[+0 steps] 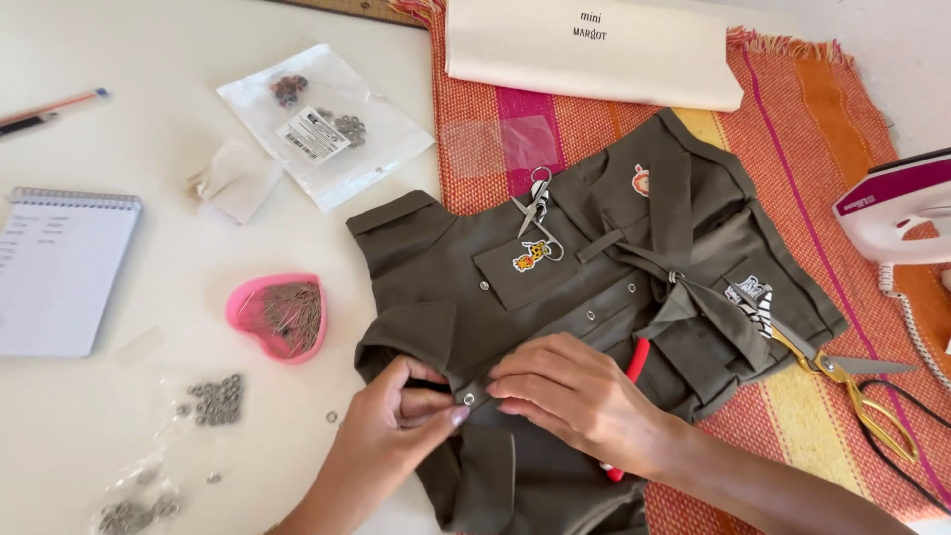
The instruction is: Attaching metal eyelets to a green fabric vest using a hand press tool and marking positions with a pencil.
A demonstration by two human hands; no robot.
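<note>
One olive garment [594, 327]; two hands, left hand [396, 426] and right hand [575, 396]; two scissors, gold pair [842, 372], small silver pair [535, 210]; one pink heart-shaped pin dish [279, 317]; one notepad [61, 269]; one iron [897, 203]; three animal patches.

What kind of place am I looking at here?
Probably a home sewing or craft worktable: an olive garment lies under both hands, with a pink heart-shaped pin dish, gold scissors and an iron close by.

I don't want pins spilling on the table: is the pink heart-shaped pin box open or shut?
Open. The pink heart-shaped box has no lid on it, and the pile of metal pins inside shows plainly from above.
</note>
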